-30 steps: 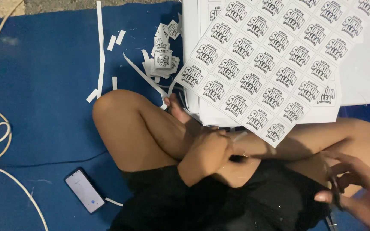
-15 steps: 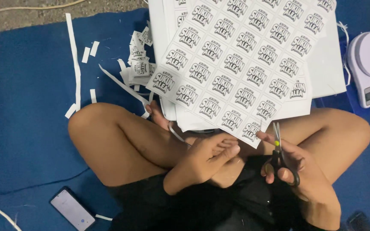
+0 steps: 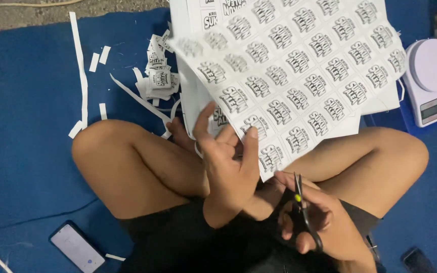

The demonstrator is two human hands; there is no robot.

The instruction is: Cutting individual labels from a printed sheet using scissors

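Here we see the left hand (image 3: 228, 162) pinching the printed label sheet (image 3: 299, 76); the right hand (image 3: 312, 220) grips black scissors (image 3: 302, 212) just below its edge.

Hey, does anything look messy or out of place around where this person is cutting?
Yes. White paper strips and a heap of cut labels lie scattered on the blue mat, and a phone lies beside the knee.

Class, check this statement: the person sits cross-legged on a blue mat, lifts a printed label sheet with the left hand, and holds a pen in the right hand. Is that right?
Not quite. In the head view the right hand holds black scissors, not a pen. The rest stands: the person sits cross-legged on the blue mat and the left hand lifts the printed label sheet.
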